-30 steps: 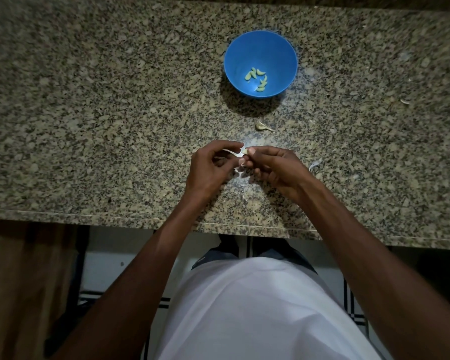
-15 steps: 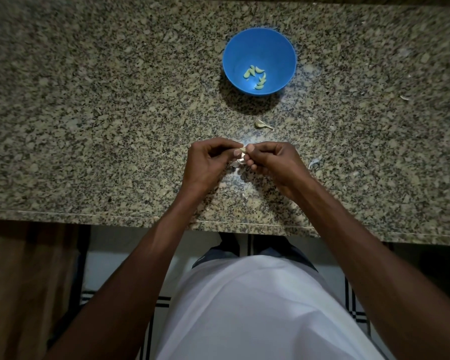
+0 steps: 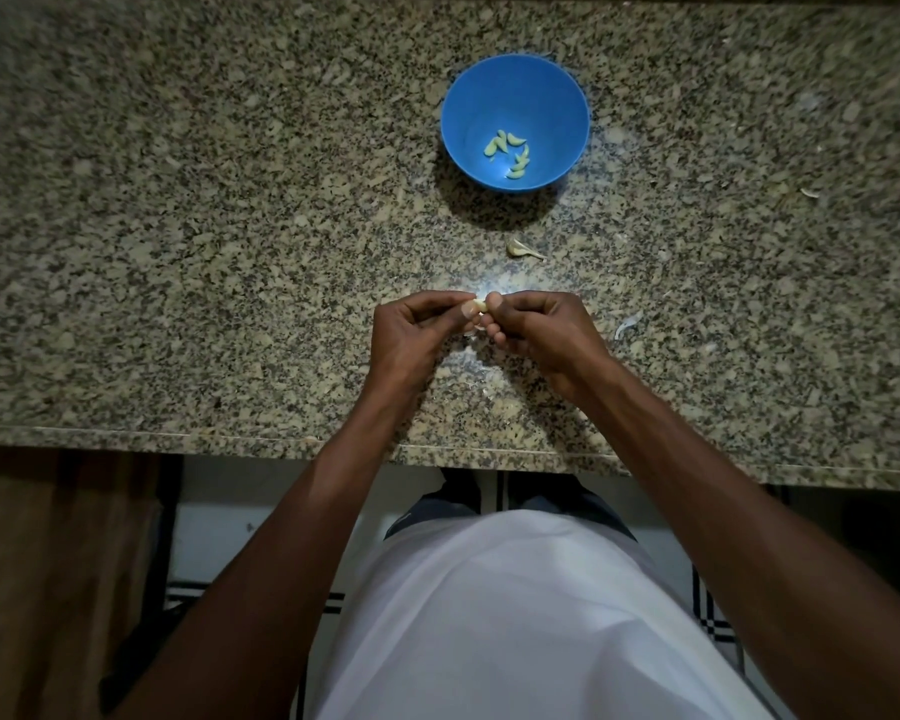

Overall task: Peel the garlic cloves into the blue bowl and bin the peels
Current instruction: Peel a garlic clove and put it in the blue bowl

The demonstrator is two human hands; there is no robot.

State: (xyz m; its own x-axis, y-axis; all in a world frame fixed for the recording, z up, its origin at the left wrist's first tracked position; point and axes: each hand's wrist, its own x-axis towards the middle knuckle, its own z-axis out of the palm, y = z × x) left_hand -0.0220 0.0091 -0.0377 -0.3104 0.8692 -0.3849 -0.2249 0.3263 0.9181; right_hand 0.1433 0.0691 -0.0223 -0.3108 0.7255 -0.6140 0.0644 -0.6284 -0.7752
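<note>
Both hands meet above the granite counter (image 3: 178, 252). The left hand (image 3: 411, 330) and the right hand (image 3: 541, 330) pinch one garlic clove (image 3: 476, 305) between curled fingers (image 3: 440, 299) (the clove shows only at the fingertips). The blue bowl (image 3: 552, 96) stands farther back, holding several peeled cloves (image 3: 507, 153). An unpeeled clove (image 3: 520, 248) lies between bowl and hands. A peel scrap (image 3: 627, 324) lies just right of the right hand.

One head-worn view looks steeply down and forward from above the counter (image 3: 178, 252), whose near edge crosses low; the far edge meets the top. Hands sit close, mid-frame.
</note>
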